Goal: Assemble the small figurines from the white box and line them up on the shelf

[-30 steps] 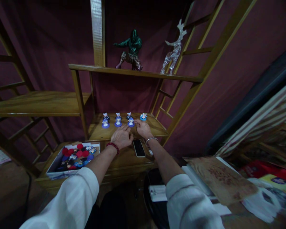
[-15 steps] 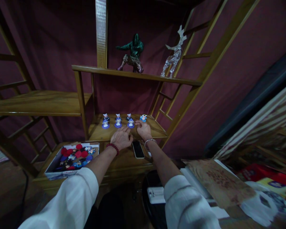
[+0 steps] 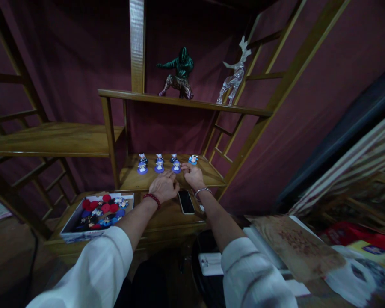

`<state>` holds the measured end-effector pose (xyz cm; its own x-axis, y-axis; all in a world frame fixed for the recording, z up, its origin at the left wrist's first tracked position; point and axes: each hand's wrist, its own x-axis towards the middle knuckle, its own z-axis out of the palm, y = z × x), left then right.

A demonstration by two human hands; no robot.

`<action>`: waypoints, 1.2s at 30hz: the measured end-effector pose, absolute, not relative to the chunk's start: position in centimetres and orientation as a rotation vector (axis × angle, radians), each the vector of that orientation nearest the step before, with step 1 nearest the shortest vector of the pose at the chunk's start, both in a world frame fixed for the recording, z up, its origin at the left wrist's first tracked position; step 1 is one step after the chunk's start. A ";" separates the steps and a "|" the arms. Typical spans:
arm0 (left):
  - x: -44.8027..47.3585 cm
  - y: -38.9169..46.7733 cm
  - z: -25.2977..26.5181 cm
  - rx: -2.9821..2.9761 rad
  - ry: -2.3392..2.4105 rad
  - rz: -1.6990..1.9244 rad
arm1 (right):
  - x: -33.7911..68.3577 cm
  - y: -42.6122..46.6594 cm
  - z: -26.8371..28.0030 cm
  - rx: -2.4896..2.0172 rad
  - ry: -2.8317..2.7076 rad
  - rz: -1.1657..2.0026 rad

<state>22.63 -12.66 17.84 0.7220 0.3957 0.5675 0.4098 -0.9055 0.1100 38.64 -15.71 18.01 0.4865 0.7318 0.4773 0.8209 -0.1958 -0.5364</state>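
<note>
From here, my left hand (image 3: 163, 187) and right hand (image 3: 193, 176) flank the near row's round-based purple figurine (image 3: 176, 167); finger grip I can't tell.

Smooth plastic figurines (image 3: 176, 166), glossy wooden post (image 3: 136, 47)

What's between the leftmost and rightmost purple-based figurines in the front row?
In the head view, one middle figurine, purple-based too, stands on the wooden shelf between the leftmost figurine and the rightmost figurine.

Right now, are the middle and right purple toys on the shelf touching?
Apart: the head view shows bare shelf between the middle purple toy and right purple toy.
</note>
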 end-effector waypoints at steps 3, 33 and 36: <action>22.7 -12.7 17.8 -2.889 -0.677 -0.950 | 38.7 -15.7 18.1 -1.968 -1.283 -0.128; 16.5 -19.6 13.6 -2.890 -0.767 -0.966 | 29.0 -23.1 13.4 -1.984 -1.389 -0.610; 14.8 -20.3 11.1 -3.019 -0.863 -0.758 | 26.8 -23.8 13.1 -2.082 -1.306 -0.580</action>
